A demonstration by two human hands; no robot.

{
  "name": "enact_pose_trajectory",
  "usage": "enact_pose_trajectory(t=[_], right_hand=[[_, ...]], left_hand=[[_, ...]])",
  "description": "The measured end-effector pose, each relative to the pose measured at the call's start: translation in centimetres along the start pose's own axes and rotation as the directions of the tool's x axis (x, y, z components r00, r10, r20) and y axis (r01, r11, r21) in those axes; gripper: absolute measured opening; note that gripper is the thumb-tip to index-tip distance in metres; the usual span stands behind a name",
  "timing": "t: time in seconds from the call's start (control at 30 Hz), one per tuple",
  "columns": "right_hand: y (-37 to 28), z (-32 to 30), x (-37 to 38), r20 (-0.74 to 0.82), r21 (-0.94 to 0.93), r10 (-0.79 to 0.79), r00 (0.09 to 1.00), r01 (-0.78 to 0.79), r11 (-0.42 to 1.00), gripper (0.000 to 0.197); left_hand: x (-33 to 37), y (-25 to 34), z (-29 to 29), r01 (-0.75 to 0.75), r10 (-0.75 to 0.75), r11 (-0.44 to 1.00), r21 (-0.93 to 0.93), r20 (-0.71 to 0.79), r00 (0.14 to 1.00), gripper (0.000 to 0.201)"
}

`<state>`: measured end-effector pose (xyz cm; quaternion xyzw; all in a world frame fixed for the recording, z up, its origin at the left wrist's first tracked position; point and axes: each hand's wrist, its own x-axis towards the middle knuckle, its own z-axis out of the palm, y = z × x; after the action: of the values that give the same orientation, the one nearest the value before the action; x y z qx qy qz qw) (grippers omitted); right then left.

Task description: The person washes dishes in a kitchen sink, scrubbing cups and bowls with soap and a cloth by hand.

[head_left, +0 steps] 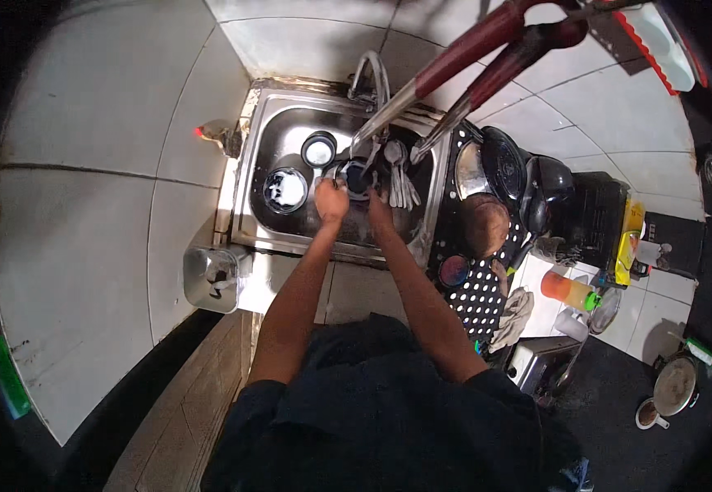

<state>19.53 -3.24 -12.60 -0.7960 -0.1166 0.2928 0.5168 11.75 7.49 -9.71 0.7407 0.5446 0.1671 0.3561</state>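
Both my hands are in the steel sink (pixel 245 209), at a dark round cup (pixel 357 175) under the faucet (pixel 381 78). My left hand (pixel 331 200) is closed on the cup's left side, with its fingertips partly hidden. Against the right side is my right hand (pixel 379 211), its fingers bent around the cup and mostly in shadow. Left of my hands sits a dark bowl (pixel 285 190) with white foam in it. Farther back stands a small dark pan or cup (pixel 319 149), also foamy inside. Several metal spoons (pixel 401 184) lie just right of my right hand.
Large red-handled tongs or shears (pixel 487 70) hang close overhead, crossing above the sink's back right. On the right, a polka-dot mat (pixel 479 303) bears lids, pans and a brown round board (pixel 486 225). A clear container (pixel 212 279) sits at the sink's front left corner.
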Motion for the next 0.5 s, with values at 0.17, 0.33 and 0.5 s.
enact_pose_trajectory(t=[0.17,0.33,0.5], right_hand=[[-1.3,0.5,1.1,0.080,-0.083,0.272,0.959,-0.265,0.961,0.072],[2.8,2.2,4.8,-0.019,-0.041,0.230,0.973,-0.230,0.972,0.068],[2.5,5.7,3.6,-0.124,0.131,-0.151,0.981,0.167,0.977,0.039]], left_hand=[[0.6,-2.6,1.6,-0.109,0.114,0.983,-0.151,0.025,0.993,0.034],[1.5,-4.4,3.5,0.056,-0.006,0.906,-0.420,0.120,0.993,0.041],[2.0,-8.4,2.4,0.014,0.000,0.828,-0.561,0.026,1.000,0.048]])
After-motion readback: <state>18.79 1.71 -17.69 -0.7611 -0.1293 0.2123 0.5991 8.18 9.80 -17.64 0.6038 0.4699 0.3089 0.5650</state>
